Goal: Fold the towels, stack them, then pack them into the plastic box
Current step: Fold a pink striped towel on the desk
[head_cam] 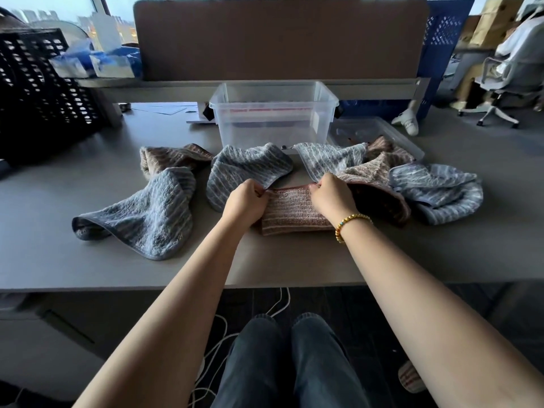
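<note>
Dim, cool daylight seeps from the window [97, 22] at upper left; edges bow, far corners slightly soft.

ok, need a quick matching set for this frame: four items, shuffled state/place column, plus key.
Items:
1. brown towel
2. plastic box
3. box lid
4. blue towel at far left

States:
A. lies flat on the desk right of the box
B. crumpled, untouched
C. gripped at its far edge by both hands
D. open, behind the towels

Pairs: 1-C, 2-D, 3-A, 4-B
</note>
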Demonstrator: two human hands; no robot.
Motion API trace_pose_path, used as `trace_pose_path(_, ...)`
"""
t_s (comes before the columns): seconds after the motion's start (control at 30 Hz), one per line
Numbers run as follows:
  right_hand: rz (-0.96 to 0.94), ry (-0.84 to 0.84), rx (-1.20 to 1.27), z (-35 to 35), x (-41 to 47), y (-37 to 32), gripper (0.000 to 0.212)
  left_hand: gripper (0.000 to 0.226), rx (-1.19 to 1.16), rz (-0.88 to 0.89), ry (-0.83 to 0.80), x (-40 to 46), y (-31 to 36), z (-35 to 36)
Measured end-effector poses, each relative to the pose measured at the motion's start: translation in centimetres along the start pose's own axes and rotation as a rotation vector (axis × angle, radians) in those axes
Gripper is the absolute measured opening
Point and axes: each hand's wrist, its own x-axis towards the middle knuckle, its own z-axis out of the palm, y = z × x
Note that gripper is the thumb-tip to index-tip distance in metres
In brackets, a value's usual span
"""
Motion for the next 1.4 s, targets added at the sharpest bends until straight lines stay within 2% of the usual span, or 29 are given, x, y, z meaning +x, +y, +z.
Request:
trace_pose_path(0.13, -0.012, 0.015, 0.036, 0.0, 0.9, 0.2, 0.026, 0.026, -0.107, 0.008, -0.014, 0.6, 0.6, -0.3)
trace_pose_path(0.2, -0.001, -0.027, 0.009, 0.1, 1.3, 0.4, 0.035, 0.025, -0.066, 0.028, -0.032, 0.7, 0.9, -0.2)
trace_pose_path(0.33, 0.007, -0.068, -0.002, -0.1, 1.7, 0.4, 0.025, 0.021, 0.003, -0.013, -0.076, 1.3, 0.9, -0.1)
trace_pose_path(0.43, 0.004, -0.061, -0.001, 0.0, 2.0, 0.6, 0.035, 0.017, 0.028, -0.035, -0.091, 1.7, 0.9, -0.1)
trace_pose_path(0.53, 0.008, -0.071, -0.024, 0.1, 2.0, 0.5, 0.02, 0.021, 0.07, -0.025, -0.064, 1.3, 1.2, 0.0)
trace_pose_path(0.7, 0.0, -0.032, -0.053, 0.4, 1.6, 0.2, 0.014, 0.022, 0.065, -0.011, -0.001, 0.8, 1.1, 0.4)
trace_pose_path(0.93, 0.116, 0.062, 0.279, -2.2, -1.8, 1.4, 0.029, 0.042, -0.07, -0.103, 0.112, -1.4, 0.5, -0.3)
trace_pose_path(1.07, 0.162, 0.073, 0.411, -2.2, -4.2, 3.0, 0.023, 0.044, -0.076, -0.123, 0.1, -3.4, 0.6, -0.5)
trace_pose_path(1.2, 0.17, 0.038, 0.572, -2.3, -5.3, 3.5, 0.032, 0.044, -0.151, -0.106, 0.063, -5.0, 1.1, -0.4)
trace_pose_path(1.3, 0.178, -0.065, 0.548, -2.0, -5.6, 3.5, 0.044, 0.045, -0.144, -0.103, 0.028, -5.8, 1.2, 0.4)
trace_pose_path(1.4, 0.192, -0.098, 0.439, -1.6, -5.7, 3.4, 0.048, 0.045, -0.04, -0.11, 0.068, -6.3, 1.1, 1.3)
